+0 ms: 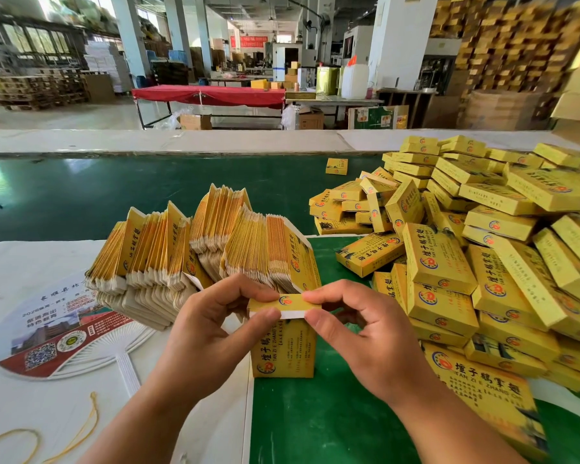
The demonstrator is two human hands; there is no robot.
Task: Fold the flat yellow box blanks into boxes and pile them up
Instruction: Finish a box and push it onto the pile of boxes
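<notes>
- While it stands upright on the green belt (315, 423), just right of the white sheet's edge, the half-folded yellow box (283, 346) has its top end flap pinched from both sides.
- Left hand (211, 333): thumb and forefinger curled onto the flap's left end, the other fingers tucked loosely under.
- Right hand (365, 333): thumb and forefinger nipping the flap's right end, the remaining fingers bent, holding nothing else.
- Directly behind the box, touching or nearly so, a fanned stack of flat blanks (198, 249) leans on edge, straddling the border between the white sheet (31, 262) and the belt.
- To the right, a heap of finished boxes (482, 249) crowds close to the right hand; its nearest boxes sit just beside the wrist, leaving a narrow green strip between.
- One lone box (336, 166) lies apart, further up the belt.
- Left of the hands, a printed round fan (57, 336) lies flat on the white sheet, with a loop of yellow cord (64, 443) near the bottom edge.
- Beyond the blanks, the belt runs open to the left.
</notes>
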